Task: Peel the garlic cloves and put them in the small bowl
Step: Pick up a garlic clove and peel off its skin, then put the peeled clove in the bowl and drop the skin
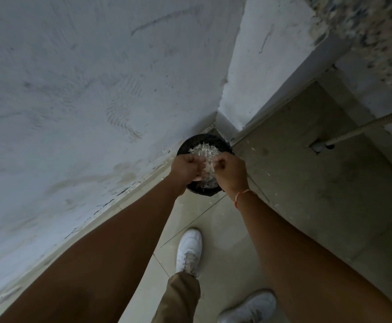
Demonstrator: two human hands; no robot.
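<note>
Head view: left hand (185, 166) and right hand (230, 171) curling, shedding garlic skins (204, 152) into black bin (203, 139) below; grip contents hidden; next: returning for unpeeled cloves.

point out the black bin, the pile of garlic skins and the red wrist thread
black bin (191, 141): head view, on its far rim by the wall corner
garlic skins (204, 150): head view, middle of the pale pile inside the bin
red wrist thread (240, 197): head view, on the strand across the right wrist
</note>
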